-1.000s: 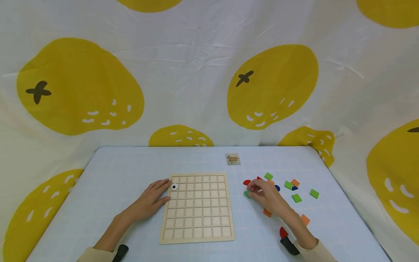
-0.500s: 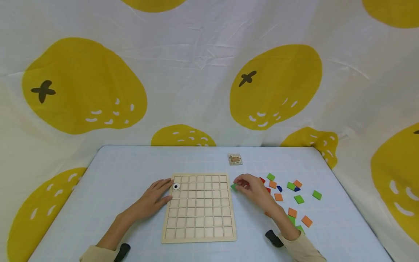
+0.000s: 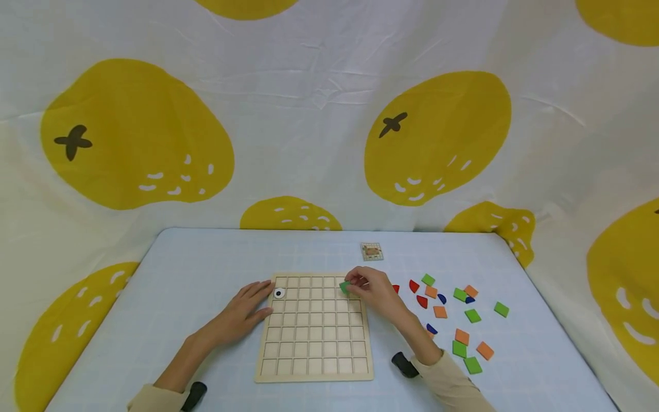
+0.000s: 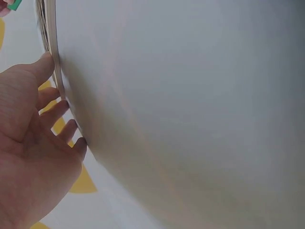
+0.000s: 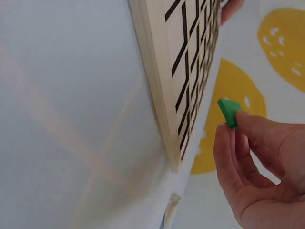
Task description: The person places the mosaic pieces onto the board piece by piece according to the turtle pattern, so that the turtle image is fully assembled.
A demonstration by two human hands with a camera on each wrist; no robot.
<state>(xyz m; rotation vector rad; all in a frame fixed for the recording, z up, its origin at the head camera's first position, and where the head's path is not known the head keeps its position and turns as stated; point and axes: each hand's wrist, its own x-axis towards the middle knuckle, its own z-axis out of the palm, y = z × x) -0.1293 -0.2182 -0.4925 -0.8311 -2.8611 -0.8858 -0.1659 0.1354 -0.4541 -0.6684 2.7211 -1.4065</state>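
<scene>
Over the far right part of a wooden board [image 3: 315, 333] divided into square cells: one green tile [image 3: 344, 286], pinched between thumb and fingers of the right hand [image 3: 374, 292] and, by the right wrist view, held clear of the wood. Recent change: a second ago this tile was among the loose pieces to the right; now it is above the grid, so the work appears to have passed from picking up to the board. Left hand [image 3: 244, 312]: fingers extended, thumb apart, fingertips touching the board's left edge, as before. On the grid, left column, second row from the far edge: one white disc [image 3: 279, 293] with a black centre. Right of the board, scattered: green squares [image 3: 472, 315], orange squares [image 3: 440, 312], red wedges [image 3: 422, 301], blue half-rounds [image 3: 441, 298]. Beyond the board: one small card [image 3: 372, 251], print too fine to read. Surface: table [image 3: 206, 257] under a pale, faintly checked cloth. Room: white curtain [image 3: 309, 126] behind and at the sides, creased, printed with large yellow fruit.
</scene>
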